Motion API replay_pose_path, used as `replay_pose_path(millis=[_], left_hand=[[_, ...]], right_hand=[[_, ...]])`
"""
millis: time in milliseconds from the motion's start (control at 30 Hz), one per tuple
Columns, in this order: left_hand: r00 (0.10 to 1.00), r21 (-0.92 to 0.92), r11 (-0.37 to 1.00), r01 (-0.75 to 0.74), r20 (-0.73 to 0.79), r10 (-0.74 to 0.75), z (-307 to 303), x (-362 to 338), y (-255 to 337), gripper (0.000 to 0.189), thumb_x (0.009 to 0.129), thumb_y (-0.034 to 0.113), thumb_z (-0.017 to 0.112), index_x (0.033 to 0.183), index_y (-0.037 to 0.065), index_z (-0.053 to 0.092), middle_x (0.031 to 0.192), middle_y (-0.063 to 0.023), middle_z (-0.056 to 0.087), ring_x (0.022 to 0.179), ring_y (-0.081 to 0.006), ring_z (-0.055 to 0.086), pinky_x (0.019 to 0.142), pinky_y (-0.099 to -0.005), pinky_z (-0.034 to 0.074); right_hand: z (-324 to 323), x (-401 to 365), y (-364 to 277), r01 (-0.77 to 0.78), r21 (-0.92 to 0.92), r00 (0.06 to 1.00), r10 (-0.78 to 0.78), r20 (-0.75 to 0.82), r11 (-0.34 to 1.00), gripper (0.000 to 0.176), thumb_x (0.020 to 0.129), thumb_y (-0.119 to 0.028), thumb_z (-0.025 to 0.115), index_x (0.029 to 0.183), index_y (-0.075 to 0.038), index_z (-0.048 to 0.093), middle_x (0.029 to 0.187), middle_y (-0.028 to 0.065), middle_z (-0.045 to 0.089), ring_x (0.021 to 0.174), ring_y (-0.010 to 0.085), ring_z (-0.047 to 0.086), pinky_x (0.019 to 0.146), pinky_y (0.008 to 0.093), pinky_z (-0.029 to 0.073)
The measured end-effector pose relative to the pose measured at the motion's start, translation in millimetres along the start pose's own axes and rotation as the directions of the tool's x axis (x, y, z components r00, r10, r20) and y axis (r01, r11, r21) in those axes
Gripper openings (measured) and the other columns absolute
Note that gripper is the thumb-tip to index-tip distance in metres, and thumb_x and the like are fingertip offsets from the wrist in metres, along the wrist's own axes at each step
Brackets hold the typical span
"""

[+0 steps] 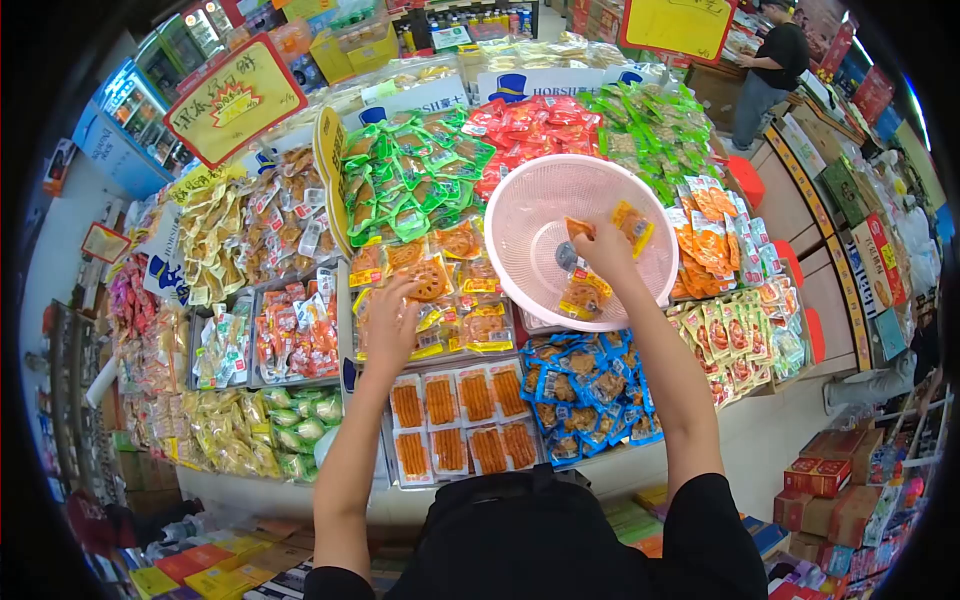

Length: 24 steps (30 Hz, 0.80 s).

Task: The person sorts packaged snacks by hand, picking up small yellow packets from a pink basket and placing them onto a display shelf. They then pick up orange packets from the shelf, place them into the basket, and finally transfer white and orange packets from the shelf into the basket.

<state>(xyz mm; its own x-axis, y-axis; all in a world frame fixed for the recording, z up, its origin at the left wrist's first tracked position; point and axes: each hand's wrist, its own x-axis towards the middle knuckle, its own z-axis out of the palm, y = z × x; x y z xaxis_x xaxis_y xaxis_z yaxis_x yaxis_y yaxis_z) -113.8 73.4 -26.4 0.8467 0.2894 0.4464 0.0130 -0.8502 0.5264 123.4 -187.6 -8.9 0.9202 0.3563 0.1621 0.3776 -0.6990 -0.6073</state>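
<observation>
My left hand (392,318) is over the packets of sliced lotus root, fingers apart, with fingertips at the edge of one lotus root packet (430,279). More yellow-labelled lotus packets (487,327) lie around it. Inside a pink plastic basket (520,200), my right hand (603,252) is closed on a small orange-brown snack packet (577,228). Beside that hand in the basket are a yellow snack packet (633,228), another one lower down (584,296) and a dark grey item (567,256). The basket rests on the display among the snack piles.
Green packets (412,170) and red packets (535,130) lie behind. Trays of orange strips (440,398) and blue packets (590,385) are nearest me. A yellow price sign (236,100) stands at left. Another person (775,65) stands at the far right.
</observation>
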Motion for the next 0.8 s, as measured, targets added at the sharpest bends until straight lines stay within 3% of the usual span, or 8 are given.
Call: replay_pose_path(millis=[33,100,167,233,300,533,700,800], left_hand=[[1.0,0.01,1.0,0.003,-0.003,-0.003,3,0,15,0.03,0.083,0.01,0.056,0.113,0.005,0.056,0.122,-0.0152,0.053,0.114,-0.0303,0.049,0.097,-0.0404,0.038],[0.957,-0.433,0.856,0.283,0.184,-0.223,11,1,43,0.023,0.089,0.015,0.053,0.109,0.004,0.058,0.118,-0.0131,0.056,0.105,-0.0258,0.057,0.086,-0.0369,0.045],[0.92,-0.561,0.732,0.386,0.293,-0.261,15,7,68,0.025,0.091,0.019,0.05,0.111,0.004,0.056,0.116,-0.0123,0.056,0.102,-0.0239,0.058,0.083,-0.0351,0.047],[0.872,-0.659,0.574,0.487,0.41,-0.269,25,12,86,0.028,0.094,0.023,0.047,0.114,0.005,0.054,0.115,-0.0116,0.057,0.098,-0.0221,0.06,0.079,-0.0334,0.049],[0.693,-0.765,-0.281,0.579,0.644,-0.326,34,15,98,0.033,0.096,0.027,0.042,0.121,0.006,0.046,0.112,-0.0105,0.057,0.099,-0.0223,0.059,0.083,-0.0352,0.05],[0.773,-0.886,-0.179,0.428,0.462,-0.436,38,0,106,0.03,0.094,0.021,0.045,0.119,0.004,0.047,0.113,-0.0102,0.055,0.1,-0.019,0.058,0.073,-0.0308,0.055],[0.776,-0.914,-0.109,0.39,0.39,-0.496,15,-6,70,0.047,0.094,0.012,0.044,0.138,0.007,0.028,0.116,-0.0091,0.053,0.097,-0.0181,0.059,0.074,-0.0335,0.055],[0.737,-0.916,0.115,0.385,0.23,-0.635,7,-9,40,0.052,0.091,0.007,0.048,0.139,0.005,0.027,0.122,-0.0074,0.048,0.092,-0.0154,0.057,0.07,-0.0291,0.053]], right_hand=[[-4,-2,-4,0.006,0.008,1.0,-0.006,0.004,1.0,0.032,0.076,-0.027,0.057,0.102,-0.01,0.065,0.083,0.0177,0.065,0.081,0.0323,0.064,0.073,0.0412,0.049],[-21,-14,-32,0.015,0.261,0.999,-0.023,0.028,0.965,0.03,0.077,-0.02,0.058,0.104,-0.009,0.063,0.086,0.0163,0.065,0.081,0.0308,0.064,0.073,0.0388,0.05],[-16,-29,-41,0.339,0.31,0.941,-0.317,-0.121,0.888,0.029,0.076,-0.01,0.057,0.105,-0.007,0.061,0.093,0.0149,0.064,0.086,0.0294,0.063,0.076,0.0368,0.049],[-19,-51,-64,0.658,0.168,0.746,-0.607,-0.274,0.734,0.03,0.075,-0.005,0.06,0.106,-0.006,0.06,0.105,0.0121,0.062,0.096,0.0277,0.06,0.083,0.0367,0.048],[-18,-71,-79,0.833,0.123,0.553,-0.821,-0.143,0.539,0.031,0.075,-0.008,0.063,0.106,-0.005,0.059,0.112,0.0108,0.059,0.104,0.0274,0.057,0.089,0.0377,0.047],[-22,-88,-77,0.878,0.285,0.426,-0.899,-0.098,0.385,0.032,0.075,-0.013,0.065,0.106,-0.004,0.057,0.113,0.0125,0.057,0.109,0.029,0.053,0.091,0.0384,0.046],[-18,-45,-34,0.603,0.093,0.791,-0.609,0.064,0.793,0.043,0.075,-0.025,0.067,0.112,-0.006,0.055,0.118,0.0152,0.053,0.112,0.034,0.048,0.092,0.0421,0.043],[1,-33,1,0.45,-0.11,0.862,-0.399,0.312,0.886,0.054,0.07,-0.031,0.071,0.116,-0.009,0.054,0.122,0.0164,0.05,0.112,0.0369,0.047,0.093,0.0443,0.042]])
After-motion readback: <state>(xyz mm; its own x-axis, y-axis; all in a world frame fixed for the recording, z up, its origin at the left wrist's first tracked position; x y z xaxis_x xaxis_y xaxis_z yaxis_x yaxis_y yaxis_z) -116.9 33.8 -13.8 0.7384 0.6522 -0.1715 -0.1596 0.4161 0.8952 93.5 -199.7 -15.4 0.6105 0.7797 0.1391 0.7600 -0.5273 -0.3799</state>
